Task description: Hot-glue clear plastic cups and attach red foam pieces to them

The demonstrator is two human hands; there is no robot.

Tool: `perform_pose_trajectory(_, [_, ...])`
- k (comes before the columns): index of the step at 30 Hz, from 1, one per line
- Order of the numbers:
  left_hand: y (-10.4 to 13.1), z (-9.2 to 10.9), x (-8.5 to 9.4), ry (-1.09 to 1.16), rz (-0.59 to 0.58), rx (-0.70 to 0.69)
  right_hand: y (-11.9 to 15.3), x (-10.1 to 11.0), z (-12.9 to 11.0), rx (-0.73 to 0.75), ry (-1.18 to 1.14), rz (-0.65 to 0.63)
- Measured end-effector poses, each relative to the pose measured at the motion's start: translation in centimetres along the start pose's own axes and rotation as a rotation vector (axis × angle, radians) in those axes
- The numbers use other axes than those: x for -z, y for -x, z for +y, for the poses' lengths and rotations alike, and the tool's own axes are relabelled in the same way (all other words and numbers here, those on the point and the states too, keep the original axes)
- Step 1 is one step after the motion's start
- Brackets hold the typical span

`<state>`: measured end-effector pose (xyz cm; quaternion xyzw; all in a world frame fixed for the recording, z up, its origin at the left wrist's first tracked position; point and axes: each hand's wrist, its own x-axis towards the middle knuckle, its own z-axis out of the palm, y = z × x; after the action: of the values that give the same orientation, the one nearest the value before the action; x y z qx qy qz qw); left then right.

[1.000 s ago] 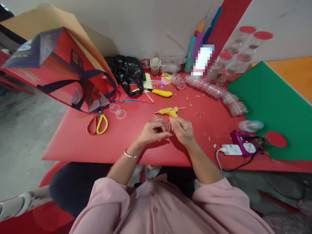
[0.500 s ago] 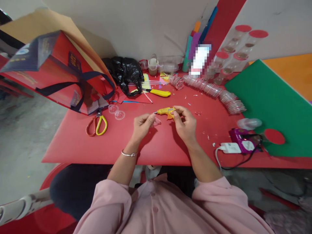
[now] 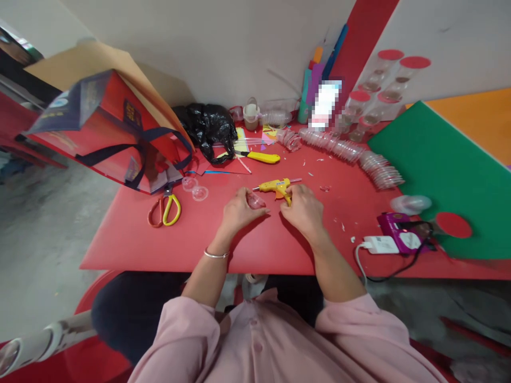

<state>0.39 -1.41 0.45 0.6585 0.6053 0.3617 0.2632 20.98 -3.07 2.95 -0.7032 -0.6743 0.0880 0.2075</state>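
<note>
A yellow hot glue gun (image 3: 274, 185) lies over the red table, its nozzle pointing left and a pinkish glue stick (image 3: 296, 180) poking out of its back. My right hand (image 3: 305, 213) is closed round its handle, which the fingers partly cover. Just below the nozzle, my left hand (image 3: 241, 213) curls about a small clear plastic dome-like piece (image 3: 256, 200), its thumb stretched along the near side. The nozzle tip and the plastic piece are close together; I cannot tell whether they touch.
Scissors (image 3: 164, 210) and two joined clear domes (image 3: 195, 190) lie to the left, by a red gift bag (image 3: 131, 133). A yellow cutter (image 3: 261, 157) lies behind. Stacked clear cups (image 3: 339, 146) curve rightward. A purple power socket (image 3: 403, 234) with cables sits at right, near a green board (image 3: 443, 186).
My right hand has shifted from fingertips at the glue gun's rear to a grip round its handle. My left hand has moved from a pinch by the nozzle to round the plastic piece.
</note>
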Motion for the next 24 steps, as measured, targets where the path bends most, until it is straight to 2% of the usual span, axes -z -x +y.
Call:
perform_pose_trajectory(3, [-0.2, -0.4, -0.5, 0.016, 0.037, 0.031, -0.3, -0.4, 0.4, -0.013, 0.047, -0.009])
perform_pose_trajectory(6, [-0.4, -0.3, -0.4, 0.045, 0.003, 0.038, -0.8, -0.7, 0.8, -0.038, 0.084, -0.061])
perform_pose_trajectory(8, [-0.6, -0.2, -0.1, 0.17, 0.01, 0.052, -1.2, -0.7, 1.2, -0.071, 0.08, -0.109])
perform_pose_trajectory(11, [-1.1, 0.0, 0.2, 0.507, 0.08, 0.09, -1.9, -0.5, 2.0, -0.115, -0.014, -0.169])
perform_pose_trajectory(14, [-1.7, 0.1, 0.5, 0.805, 0.176, 0.063, -2.4, -0.3, 2.6, -0.159, -0.285, -0.118])
perform_pose_trajectory(17, [-2.0, 0.3, 0.8, 0.907, 0.241, 0.024, -2.5, -0.3, 2.1, -0.209, -0.787, -0.03])
perform_pose_trajectory(20, [-2.0, 0.5, 1.0, 0.912, 0.266, 0.006, -2.0, 0.0, 1.1, -0.255, -1.199, -0.115])
perform_pose_trajectory(22, [-1.8, 0.7, 1.1, 0.902, 0.294, -0.014, -1.5, 0.2, 0.5, -0.215, -1.301, -0.195])
perform_pose_trajectory(24, [-1.7, 0.9, 1.2, 0.885, 0.314, -0.028, -1.1, 0.4, 0.2, -0.129, -1.325, -0.221])
